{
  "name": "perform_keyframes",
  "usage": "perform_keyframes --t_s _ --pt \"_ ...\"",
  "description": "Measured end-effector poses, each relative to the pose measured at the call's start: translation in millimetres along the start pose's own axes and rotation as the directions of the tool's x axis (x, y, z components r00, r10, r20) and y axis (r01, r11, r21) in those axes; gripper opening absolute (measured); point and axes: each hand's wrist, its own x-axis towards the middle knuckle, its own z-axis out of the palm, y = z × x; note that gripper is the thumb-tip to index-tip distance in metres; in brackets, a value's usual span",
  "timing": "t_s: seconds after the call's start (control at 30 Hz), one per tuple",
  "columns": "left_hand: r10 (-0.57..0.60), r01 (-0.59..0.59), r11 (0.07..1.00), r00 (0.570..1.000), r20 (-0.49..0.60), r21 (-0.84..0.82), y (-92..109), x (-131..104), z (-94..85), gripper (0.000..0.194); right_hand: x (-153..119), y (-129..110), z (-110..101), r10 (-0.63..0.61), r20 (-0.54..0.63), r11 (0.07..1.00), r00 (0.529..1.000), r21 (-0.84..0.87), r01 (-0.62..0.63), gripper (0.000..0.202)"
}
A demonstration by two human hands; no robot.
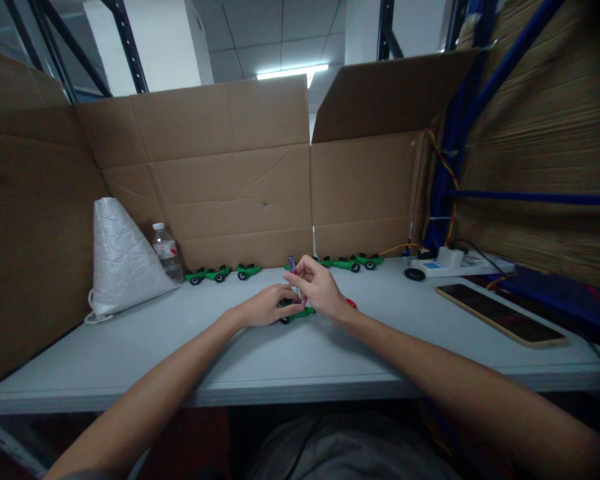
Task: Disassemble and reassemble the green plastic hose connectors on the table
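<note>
A small green toy car [303, 313] with black wheels rests on the table, partly covered by my fingers. My left hand [267, 305] is closed around its left end and holds it against the tabletop. Above the car, my right hand [316, 285] pinches a screwdriver [292, 264] with a purple translucent handle. The screwdriver stands nearly upright, its shaft pointing down at the car; the tip is hidden among my fingers. A small red piece [351, 303] shows just behind my right wrist.
Several green toy cars [219, 274] line the back of the table [220, 363] by the cardboard wall [235, 200]. At left stand a silver bag [123, 260] and a water bottle [167, 253]. A phone [503, 313], a power strip [437, 268] and a black disc [415, 274] lie at right.
</note>
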Motion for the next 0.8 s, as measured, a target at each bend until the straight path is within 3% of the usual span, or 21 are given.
perform_keyframes --t_s 0.23,0.53,0.8 --pt "-0.011 0.011 1.000 1.000 0.001 0.004 2.2 -0.1 -0.8 0.045 0.3 -0.3 -0.7 0.059 0.050 0.998 0.997 -0.012 -0.059 0.041" --pt "-0.012 0.012 1.000 1.000 -0.004 0.013 1.1 -0.1 -0.2 0.043 1.6 2.3 -1.4 0.009 0.002 1.000 1.000 -0.005 -0.009 0.039" --pt "-0.004 0.004 1.000 1.000 0.004 0.014 4.7 0.3 -2.9 0.044 1.8 0.4 -2.1 0.064 0.069 0.998 0.996 -0.004 -0.063 0.044"
